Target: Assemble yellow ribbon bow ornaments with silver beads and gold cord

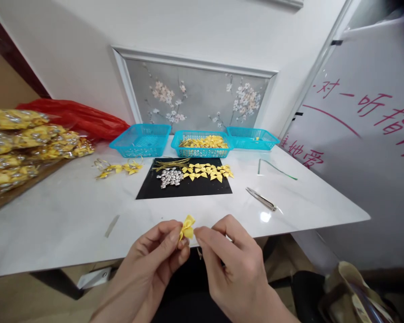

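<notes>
At ten o'clock, wired bows [117, 168] lie on the counter [67, 233]. At the dial's centre, my left hand [155, 260] clamps its fingers on a bow [188, 231]; just beside, at three, my right hand [237, 260] has fingers pinched together, holding what, I can't tell. Snips [261, 198]: two o'clock.

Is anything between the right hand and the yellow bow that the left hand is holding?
Nothing visible: the right hand is just beside the yellow bow, and the left hand grips it from the opposite side. Whether the right hand touches it is unclear.
</notes>
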The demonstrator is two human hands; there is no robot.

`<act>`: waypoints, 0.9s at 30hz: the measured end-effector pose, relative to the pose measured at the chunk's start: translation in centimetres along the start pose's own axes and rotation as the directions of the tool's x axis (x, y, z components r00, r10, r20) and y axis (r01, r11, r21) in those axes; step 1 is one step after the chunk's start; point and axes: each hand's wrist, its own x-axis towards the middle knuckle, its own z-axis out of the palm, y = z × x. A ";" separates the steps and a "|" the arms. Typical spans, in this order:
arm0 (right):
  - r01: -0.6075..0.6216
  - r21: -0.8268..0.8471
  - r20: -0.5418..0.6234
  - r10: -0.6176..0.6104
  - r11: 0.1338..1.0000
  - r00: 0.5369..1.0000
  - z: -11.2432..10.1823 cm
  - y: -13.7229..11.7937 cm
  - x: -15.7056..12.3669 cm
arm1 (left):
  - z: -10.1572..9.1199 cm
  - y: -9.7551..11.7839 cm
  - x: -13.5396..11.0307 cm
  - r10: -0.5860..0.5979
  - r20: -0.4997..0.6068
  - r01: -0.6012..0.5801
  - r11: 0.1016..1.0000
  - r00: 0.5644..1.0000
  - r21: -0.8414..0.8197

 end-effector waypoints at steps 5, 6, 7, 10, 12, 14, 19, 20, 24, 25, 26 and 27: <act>-0.005 -0.007 -0.021 0.005 1.000 1.000 -0.3 0.4 -0.5 | 0.5 0.5 -0.6 0.039 0.002 -0.039 0.992 0.999 0.120; -0.012 -0.005 -0.021 0.011 1.000 1.000 -0.3 0.4 -0.6 | 0.5 0.5 -0.7 0.036 0.015 -0.038 0.992 0.999 0.121; -0.019 -0.002 -0.019 0.019 1.000 1.000 -0.3 0.4 -0.7 | 0.5 0.5 -0.7 0.032 0.028 -0.035 0.992 0.999 0.121; -0.019 0.003 -0.018 0.019 1.000 1.000 -0.3 0.4 -1.0 | 0.2 0.3 -0.8 0.021 0.057 -0.028 0.992 0.998 0.126; -0.015 -0.004 -0.015 0.015 1.000 1.000 -0.3 0.3 -1.1 | 0.0 0.1 -0.9 0.009 0.067 -0.018 0.992 0.998 0.123; -0.020 -0.003 -0.007 0.020 1.000 1.000 -0.2 0.3 -1.1 | 0.0 0.0 -0.9 0.002 0.075 -0.010 0.995 0.997 0.104; -0.033 0.009 0.002 0.033 0.999 0.999 -0.2 0.3 -1.2 | 0.0 -0.1 -0.9 -0.010 0.088 0.004 0.997 0.996 0.078; -0.033 0.008 0.003 0.033 0.999 0.999 -0.2 0.3 -1.2 | -0.1 -0.1 -0.9 -0.004 0.085 -0.003 0.997 0.996 0.083; -0.029 0.027 0.010 0.028 0.999 1.000 -0.2 0.4 -1.2 | -0.4 -0.2 -1.0 0.027 0.096 -0.043 0.984 0.995 0.171; -0.037 0.038 0.012 0.037 0.999 0.999 -0.2 0.4 -1.2 | -0.4 -0.2 -1.0 0.023 0.097 -0.041 0.980 0.995 0.195; -0.047 0.051 0.012 0.047 0.998 0.999 -0.2 0.3 -1.1 | -0.4 -0.2 -1.1 0.019 0.097 -0.039 0.976 0.995 0.212; -0.058 0.065 0.013 0.057 0.996 0.998 -0.2 0.3 -1.1 | -0.4 -0.2 -1.1 0.014 0.096 -0.035 0.974 0.995 0.223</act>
